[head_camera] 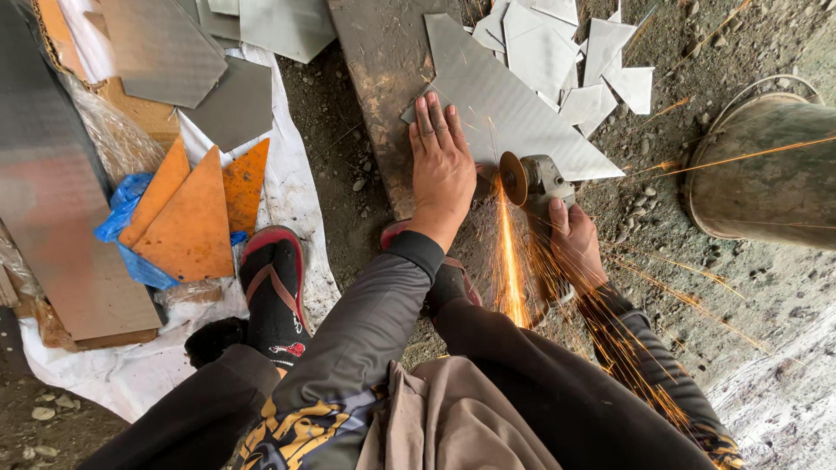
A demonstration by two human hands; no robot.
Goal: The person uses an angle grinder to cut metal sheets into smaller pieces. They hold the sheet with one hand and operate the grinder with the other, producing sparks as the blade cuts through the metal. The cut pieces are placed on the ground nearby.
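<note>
No labels, signs or screens anywhere here. The closest thing to packaging is a crumpled blue plastic bag (pixel 122 218) tucked under the orange pieces on the left, some clear plastic wrap (pixel 109 135) bunched up just above it, and a torn cardboard edge (pixel 52 35) at top left.
</note>
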